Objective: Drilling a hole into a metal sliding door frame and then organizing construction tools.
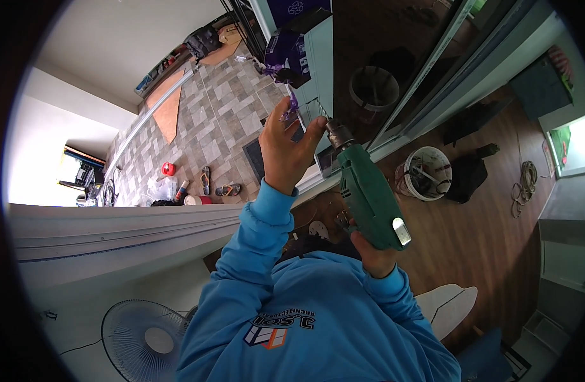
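The green power drill (367,194) is held up in front of the person's chest, its long body running from the grip at lower right up to the chuck (338,134) at upper left, pointing at a pale upright panel (320,70). The right hand (371,253) is wrapped round the handle; the left hand (288,149) pinches the chuck. A purple box (286,54) sits above. A white bucket (425,172) stands on the wooden floor, a fan (143,339) stands lower left.

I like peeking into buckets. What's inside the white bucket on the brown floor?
The white bucket on the wooden floor holds a dark jumble, perhaps cables or tools, too small to tell apart. Whatever lies below that jumble is covered. A dark bag sits right beside it.
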`<state>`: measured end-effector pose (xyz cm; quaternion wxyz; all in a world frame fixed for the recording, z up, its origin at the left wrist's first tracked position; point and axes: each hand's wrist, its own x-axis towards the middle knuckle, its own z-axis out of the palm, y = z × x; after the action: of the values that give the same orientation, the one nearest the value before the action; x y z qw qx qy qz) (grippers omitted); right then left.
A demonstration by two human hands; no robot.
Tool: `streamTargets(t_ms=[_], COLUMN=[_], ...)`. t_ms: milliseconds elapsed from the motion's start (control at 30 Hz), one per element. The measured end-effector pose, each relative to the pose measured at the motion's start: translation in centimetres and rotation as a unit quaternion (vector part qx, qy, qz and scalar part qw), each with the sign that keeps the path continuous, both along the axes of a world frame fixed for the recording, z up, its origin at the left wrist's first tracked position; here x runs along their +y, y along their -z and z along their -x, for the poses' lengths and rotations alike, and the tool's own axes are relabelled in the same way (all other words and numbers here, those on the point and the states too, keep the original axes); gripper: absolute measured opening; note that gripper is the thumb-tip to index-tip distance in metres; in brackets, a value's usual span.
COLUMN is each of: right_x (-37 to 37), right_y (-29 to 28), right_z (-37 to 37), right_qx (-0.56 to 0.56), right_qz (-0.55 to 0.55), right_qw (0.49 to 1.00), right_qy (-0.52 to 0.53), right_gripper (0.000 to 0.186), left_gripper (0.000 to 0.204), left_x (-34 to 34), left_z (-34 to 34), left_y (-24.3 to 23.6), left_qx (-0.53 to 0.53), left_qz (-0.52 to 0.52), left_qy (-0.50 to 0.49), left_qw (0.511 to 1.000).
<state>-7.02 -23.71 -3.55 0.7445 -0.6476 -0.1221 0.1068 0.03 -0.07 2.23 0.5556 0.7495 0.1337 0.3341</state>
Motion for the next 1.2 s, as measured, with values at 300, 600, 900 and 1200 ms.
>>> streamTargets(t_ms=[300, 600, 900, 1200], right_x=[1.5, 2.7, 3.9, 5.1], right_y=[-4.3, -4.9, -5.5, -5.1], right_z=[-1.6, -1.3, -0.1, 2.5], right_qx=[-0.19, -0.231, -0.211, -0.236], right_qz=[0.036, 0.089, 0.051, 0.07], right_qw=[0.981, 0.969, 0.976, 0.968], right_qy=[0.0, 0.005, -0.026, -0.046], right_gripper=[0.078, 0.073, 0.073, 0.078], left_gripper=[0.048, 0.023, 0.046, 0.123], left_x=[-5.4, -5.7, -1.4, -1.1], left_z=[2.4, 2.2, 6.7, 8.8], left_y=[-1.2, -3.5, -1.5, -2.6], left_qx=[-0.003, 0.051, 0.053, -0.001], left_qz=[0.465, 0.585, 0.164, 0.311], left_qy=[0.069, 0.239, -0.059, 0.153], left_qw=[0.882, 0.773, 0.983, 0.938])
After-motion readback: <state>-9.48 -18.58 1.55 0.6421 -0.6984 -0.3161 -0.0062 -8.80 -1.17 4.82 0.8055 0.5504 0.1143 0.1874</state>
